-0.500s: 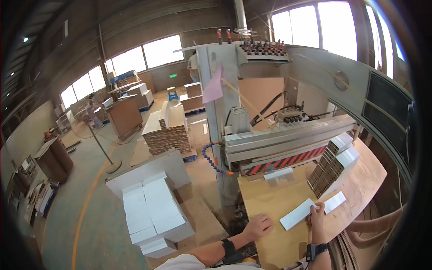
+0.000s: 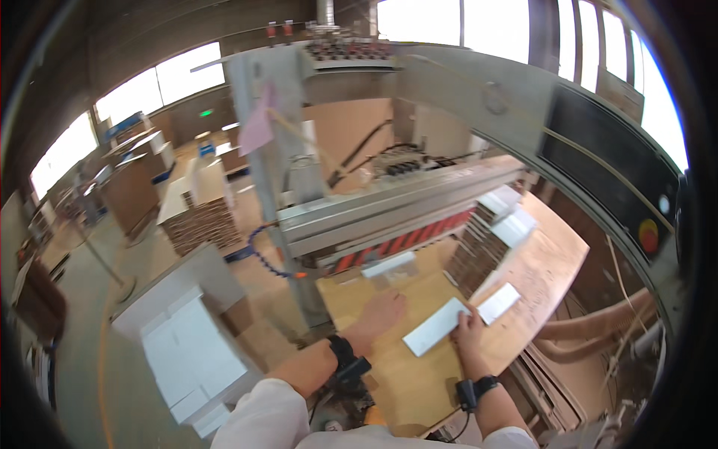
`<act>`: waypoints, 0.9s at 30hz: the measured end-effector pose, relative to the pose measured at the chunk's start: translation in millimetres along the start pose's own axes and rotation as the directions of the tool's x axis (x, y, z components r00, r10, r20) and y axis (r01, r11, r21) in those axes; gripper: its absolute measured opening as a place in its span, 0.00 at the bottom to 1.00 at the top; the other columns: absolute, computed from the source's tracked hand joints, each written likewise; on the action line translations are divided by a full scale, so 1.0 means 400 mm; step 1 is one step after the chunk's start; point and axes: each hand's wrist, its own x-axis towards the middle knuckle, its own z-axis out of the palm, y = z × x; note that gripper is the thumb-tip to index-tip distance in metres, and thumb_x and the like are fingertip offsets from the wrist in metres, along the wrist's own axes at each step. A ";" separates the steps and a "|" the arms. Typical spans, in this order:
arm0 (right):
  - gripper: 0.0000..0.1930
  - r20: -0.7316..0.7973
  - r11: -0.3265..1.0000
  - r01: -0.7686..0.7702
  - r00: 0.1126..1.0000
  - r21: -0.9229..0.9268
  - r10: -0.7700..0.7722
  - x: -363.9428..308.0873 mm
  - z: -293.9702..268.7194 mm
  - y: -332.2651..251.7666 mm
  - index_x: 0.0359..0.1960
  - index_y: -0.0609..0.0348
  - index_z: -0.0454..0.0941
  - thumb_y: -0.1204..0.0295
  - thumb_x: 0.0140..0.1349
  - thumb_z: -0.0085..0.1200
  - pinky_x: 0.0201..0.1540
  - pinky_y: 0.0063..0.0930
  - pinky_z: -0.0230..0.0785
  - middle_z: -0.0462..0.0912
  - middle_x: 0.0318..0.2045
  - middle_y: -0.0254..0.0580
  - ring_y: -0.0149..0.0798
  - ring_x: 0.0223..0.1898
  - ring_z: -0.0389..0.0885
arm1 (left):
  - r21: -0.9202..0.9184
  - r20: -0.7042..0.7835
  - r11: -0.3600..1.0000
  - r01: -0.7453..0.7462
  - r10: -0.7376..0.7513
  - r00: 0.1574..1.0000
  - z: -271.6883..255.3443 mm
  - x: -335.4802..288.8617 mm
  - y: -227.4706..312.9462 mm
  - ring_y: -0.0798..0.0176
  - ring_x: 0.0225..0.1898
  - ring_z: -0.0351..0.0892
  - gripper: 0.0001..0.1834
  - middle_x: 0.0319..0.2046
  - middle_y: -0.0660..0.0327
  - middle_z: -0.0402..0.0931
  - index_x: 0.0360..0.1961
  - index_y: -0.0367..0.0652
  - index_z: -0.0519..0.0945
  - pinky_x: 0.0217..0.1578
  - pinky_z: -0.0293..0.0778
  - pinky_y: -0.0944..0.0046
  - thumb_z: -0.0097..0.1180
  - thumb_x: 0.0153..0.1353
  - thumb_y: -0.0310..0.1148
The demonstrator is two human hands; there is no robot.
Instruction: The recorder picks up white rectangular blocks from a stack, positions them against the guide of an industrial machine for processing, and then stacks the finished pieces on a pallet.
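Note:
My right hand (image 2: pixel 469 329) pinches the right end of a white rectangular board (image 2: pixel 434 328) on the plywood table. A second white board (image 2: pixel 499 302) lies just beyond that hand, to its right. My left hand (image 2: pixel 383 314) reaches forward over the table, somewhat blurred, with its fingers loosely extended and nothing visible in them. Ahead of it, another white strip (image 2: pixel 389 264) lies at the machine's front edge, beneath the red-and-black striped guard (image 2: pixel 407 238). My left hand is apart from that strip.
A tall stack of boards with white tops (image 2: pixel 479 254) stands at the table's right. The machine's metal beam (image 2: pixel 396 202) spans the back. White panels (image 2: pixel 191 355) are piled at my left. Thick hoses (image 2: pixel 591 322) run at the right; a red-and-yellow button (image 2: pixel 648 236) sits on the frame.
The view has turned to the right, shifting the scene leftward. My left hand has moved forward over the table, toward the strip at the machine. My right hand still holds the board's end.

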 end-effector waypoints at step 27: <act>0.12 0.060 0.870 -0.259 0.964 0.419 0.258 0.112 0.088 -0.091 0.44 0.65 0.67 0.72 0.62 0.46 0.14 0.18 0.65 0.73 0.20 0.35 0.26 0.14 0.69 | -0.041 0.165 0.999 0.003 0.004 0.986 0.018 0.077 -0.062 0.49 0.47 0.65 0.34 0.42 0.50 0.68 0.44 0.37 0.70 0.47 0.63 0.53 0.61 0.42 0.53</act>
